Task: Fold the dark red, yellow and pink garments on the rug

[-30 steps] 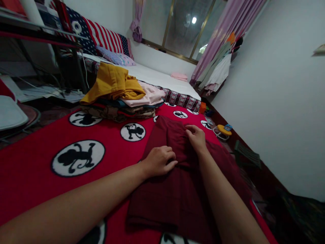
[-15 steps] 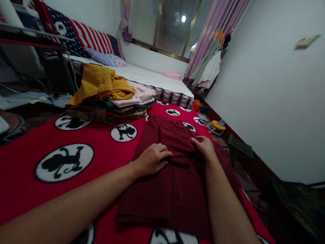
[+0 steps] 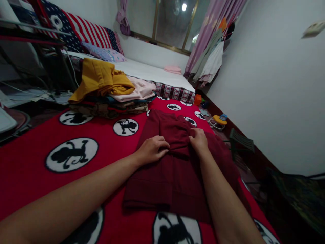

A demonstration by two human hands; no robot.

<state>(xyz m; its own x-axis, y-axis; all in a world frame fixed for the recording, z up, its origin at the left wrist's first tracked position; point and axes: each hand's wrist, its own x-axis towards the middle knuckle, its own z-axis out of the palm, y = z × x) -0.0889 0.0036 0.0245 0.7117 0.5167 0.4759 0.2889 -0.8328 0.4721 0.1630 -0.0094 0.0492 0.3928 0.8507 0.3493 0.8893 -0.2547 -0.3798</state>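
Note:
A dark maroon garment (image 3: 175, 176) lies partly folded on a red blanket (image 3: 33, 176) printed with black-and-white monkey circles. My left hand (image 3: 152, 149) rests on the garment's left side, fingers curled over a raised fold. My right hand (image 3: 198, 140) pinches the same fold at its right end. Both forearms reach in from the bottom of the view. The far part of the garment (image 3: 167, 123) lies beyond my hands, bunched a little at the fold.
A stack of folded clothes (image 3: 111, 98) topped by a mustard piece (image 3: 100, 79) sits at the blanket's far left. Behind it are a mattress (image 3: 152, 73), a flag-print cushion (image 3: 86, 32) and a metal rack (image 3: 33, 34). Toys (image 3: 218, 120) and a small stool lie by the right wall.
Both hands have drawn closer together and closed on a fold of the maroon garment, bunching the cloth between them. The camera has tilted slightly.

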